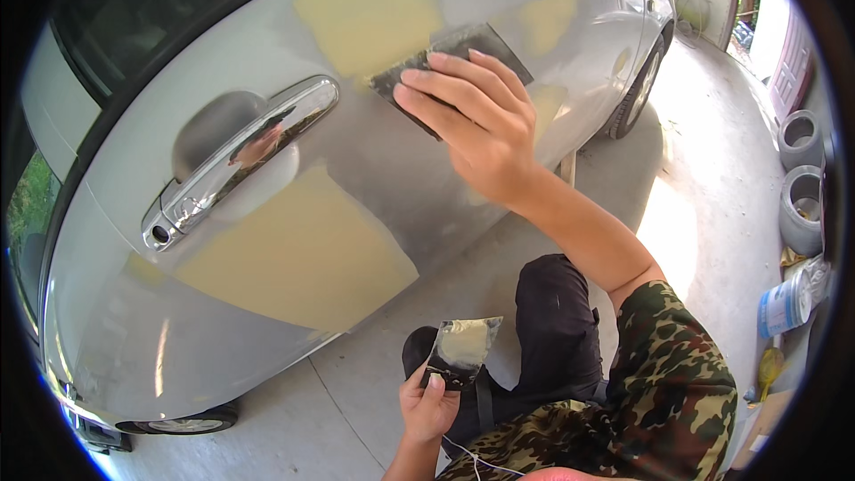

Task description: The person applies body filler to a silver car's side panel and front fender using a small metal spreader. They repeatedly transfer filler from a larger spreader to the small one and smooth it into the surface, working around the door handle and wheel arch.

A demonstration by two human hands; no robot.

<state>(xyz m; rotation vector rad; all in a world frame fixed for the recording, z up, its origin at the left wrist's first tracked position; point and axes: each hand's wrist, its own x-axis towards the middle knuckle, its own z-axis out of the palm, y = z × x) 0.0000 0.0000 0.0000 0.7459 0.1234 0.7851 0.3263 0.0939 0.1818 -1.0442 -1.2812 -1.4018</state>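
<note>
My right hand reaches up to the car door, fingers spread across a dark, flat, square-edged spreader laid on or close against the panel. The thumb is hidden behind the hand. Along the spreader's left edge sits a little pale yellow filler. Just above it is a yellow filler patch. Low over my lap, my left hand pinches a second dark spreader, thumb on top. A smear of cream-yellow filler covers its upper part.
A chrome door handle juts out left of my right hand. Below it lies a large filler patch; another patch is farther right. Grey pots and a blue-white bucket stand along the right side. A thin white cable crosses my shirt.
</note>
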